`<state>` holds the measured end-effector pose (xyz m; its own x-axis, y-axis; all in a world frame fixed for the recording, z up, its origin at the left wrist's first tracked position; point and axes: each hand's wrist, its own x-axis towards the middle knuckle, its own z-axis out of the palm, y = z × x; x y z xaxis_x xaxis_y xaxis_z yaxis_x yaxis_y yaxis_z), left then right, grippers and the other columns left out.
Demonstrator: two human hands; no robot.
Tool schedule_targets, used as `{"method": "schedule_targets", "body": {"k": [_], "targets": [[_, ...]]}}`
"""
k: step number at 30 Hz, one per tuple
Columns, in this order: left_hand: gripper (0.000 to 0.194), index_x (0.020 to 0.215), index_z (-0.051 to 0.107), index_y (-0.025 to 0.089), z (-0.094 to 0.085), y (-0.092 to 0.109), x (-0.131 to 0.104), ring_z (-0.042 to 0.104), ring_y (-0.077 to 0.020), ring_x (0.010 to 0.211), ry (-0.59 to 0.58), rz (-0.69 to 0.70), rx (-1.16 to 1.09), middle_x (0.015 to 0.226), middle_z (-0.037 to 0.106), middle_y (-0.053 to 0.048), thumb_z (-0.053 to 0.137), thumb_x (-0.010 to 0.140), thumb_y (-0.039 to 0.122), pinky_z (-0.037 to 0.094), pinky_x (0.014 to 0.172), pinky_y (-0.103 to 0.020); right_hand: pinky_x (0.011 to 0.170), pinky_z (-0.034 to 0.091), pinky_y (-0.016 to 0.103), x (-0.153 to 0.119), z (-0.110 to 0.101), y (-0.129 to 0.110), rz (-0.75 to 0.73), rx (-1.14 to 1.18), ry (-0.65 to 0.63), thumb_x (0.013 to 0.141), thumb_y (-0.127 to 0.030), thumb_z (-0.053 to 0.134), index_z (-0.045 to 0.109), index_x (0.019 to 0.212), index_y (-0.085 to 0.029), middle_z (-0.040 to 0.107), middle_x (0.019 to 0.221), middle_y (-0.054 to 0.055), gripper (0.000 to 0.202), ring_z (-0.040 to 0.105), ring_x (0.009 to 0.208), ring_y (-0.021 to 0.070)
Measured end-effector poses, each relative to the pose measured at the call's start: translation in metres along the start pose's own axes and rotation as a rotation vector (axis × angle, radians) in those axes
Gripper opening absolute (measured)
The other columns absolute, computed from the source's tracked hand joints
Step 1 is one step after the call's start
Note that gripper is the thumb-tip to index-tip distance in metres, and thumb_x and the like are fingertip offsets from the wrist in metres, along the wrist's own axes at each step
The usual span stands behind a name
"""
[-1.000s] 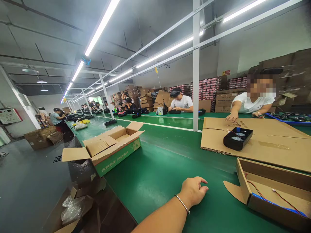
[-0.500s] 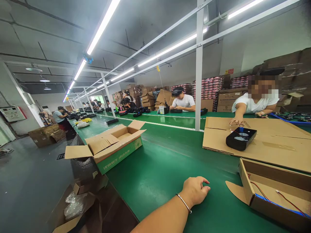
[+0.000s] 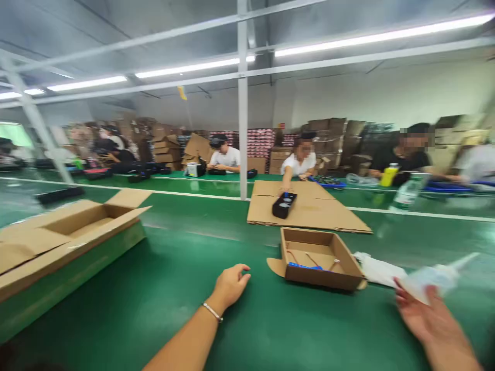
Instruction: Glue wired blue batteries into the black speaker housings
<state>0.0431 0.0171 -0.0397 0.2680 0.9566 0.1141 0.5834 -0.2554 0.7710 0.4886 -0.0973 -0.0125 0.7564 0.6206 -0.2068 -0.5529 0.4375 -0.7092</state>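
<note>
The right hand [image 3: 429,317] is now in view, gripping a bottle [image 3: 427,281]; only the left hand [image 3: 231,286], half-curled and empty, remains free, left of the small box [image 3: 320,283].

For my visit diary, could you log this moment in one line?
left hand: loosely curled, nothing visibly held | right hand: holding spouted bottle | open box: wires inside | black case: on flat cardboard

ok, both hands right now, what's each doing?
Left hand: part open, fingers loosely curled, nothing visible in it.
Right hand: closed around a translucent squeeze bottle, nozzle pointing away; slightly blurred.
</note>
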Motion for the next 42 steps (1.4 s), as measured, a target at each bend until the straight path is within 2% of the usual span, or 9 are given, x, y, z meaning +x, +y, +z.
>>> {"method": "schedule_targets", "body": {"k": [2,4,5,7,13,19,25,32,42], "targets": [[0.032,0.101,0.063,0.023,0.0,-0.002,0.003,0.045,-0.0085,0.061,-0.021,0.01,-0.009,0.065,0.055,0.002,0.046,0.079,0.038,0.029,0.06,-0.019,0.041,0.05,0.017,-0.001,-0.004,-0.01,-0.041,-0.103,-0.073,0.088,-0.023,0.044,0.063,0.075,-0.02,0.062,0.09,0.011,0.024,0.057,0.055,0.0099],[0.033,0.101,0.063,0.023,-0.001,-0.003,0.004,0.045,-0.0087,0.06,-0.039,0.011,-0.006,0.064,0.054,0.002,0.045,0.079,0.04,0.028,0.059,-0.019,0.042,0.051,0.016,-0.002,-0.001,-0.008,-0.036,-0.109,-0.083,0.076,-0.017,0.057,0.062,0.074,-0.018,0.063,0.091,0.008,0.005,0.057,0.055,0.0097],[0.033,0.101,0.062,0.024,-0.001,-0.003,0.004,0.045,-0.0088,0.06,-0.049,0.01,-0.003,0.065,0.053,0.002,0.044,0.079,0.041,0.027,0.059,-0.019,0.042,0.051,0.016,-0.002,0.002,-0.005,-0.038,-0.105,-0.092,0.071,-0.015,0.062,0.062,0.076,-0.017,0.064,0.092,0.008,0.006,0.058,0.056,0.0097],[0.034,0.102,0.061,0.025,-0.002,-0.002,0.004,0.045,-0.0089,0.061,-0.065,0.004,0.004,0.065,0.053,0.002,0.043,0.079,0.043,0.027,0.059,-0.02,0.044,0.051,0.017,-0.004,0.005,0.0,-0.044,-0.104,-0.111,0.065,-0.016,0.068,0.061,0.081,-0.017,0.065,0.093,0.008,0.017,0.059,0.059,0.0105],[0.037,0.103,0.06,0.026,-0.001,-0.003,0.006,0.045,-0.0091,0.061,-0.091,-0.009,0.026,0.065,0.052,0.003,0.042,0.079,0.047,0.028,0.059,-0.02,0.045,0.05,0.017,-0.008,0.002,0.0,-0.041,-0.119,-0.156,0.058,-0.023,0.077,0.059,0.089,-0.015,0.066,0.091,0.009,0.036,0.059,0.059,0.011],[0.034,0.104,0.058,0.028,-0.001,-0.006,0.009,0.047,-0.0085,0.063,-0.113,-0.028,0.066,0.067,0.052,0.003,0.04,0.081,0.045,0.03,0.06,-0.02,0.047,0.051,0.017,-0.007,0.002,0.001,-0.021,-0.14,-0.185,0.06,-0.025,0.078,0.059,0.095,-0.011,0.065,0.094,0.01,0.042,0.059,0.06,0.0104],[0.034,0.105,0.057,0.028,-0.001,-0.005,0.008,0.048,-0.0081,0.064,-0.131,-0.032,0.089,0.067,0.052,0.004,0.039,0.082,0.045,0.031,0.061,-0.02,0.047,0.051,0.017,-0.006,0.002,0.001,-0.019,-0.149,-0.187,0.064,-0.026,0.075,0.058,0.093,-0.013,0.066,0.094,0.009,0.036,0.059,0.061,0.01],[0.033,0.105,0.057,0.029,-0.002,-0.003,0.007,0.048,-0.0082,0.064,-0.123,-0.033,0.102,0.068,0.053,0.004,0.039,0.081,0.045,0.031,0.061,-0.019,0.047,0.05,0.017,-0.008,0.002,0.0,-0.03,-0.153,-0.188,0.061,-0.026,0.077,0.058,0.094,-0.012,0.066,0.092,0.009,0.04,0.059,0.06,0.0102],[0.034,0.105,0.058,0.027,-0.002,-0.003,0.007,0.047,-0.0081,0.064,-0.125,-0.029,0.102,0.069,0.053,0.003,0.04,0.081,0.044,0.03,0.06,-0.02,0.047,0.05,0.017,-0.006,0.001,0.001,-0.02,-0.159,-0.185,0.066,-0.026,0.074,0.058,0.097,-0.012,0.066,0.093,0.01,0.038,0.058,0.061,0.0101]]}}
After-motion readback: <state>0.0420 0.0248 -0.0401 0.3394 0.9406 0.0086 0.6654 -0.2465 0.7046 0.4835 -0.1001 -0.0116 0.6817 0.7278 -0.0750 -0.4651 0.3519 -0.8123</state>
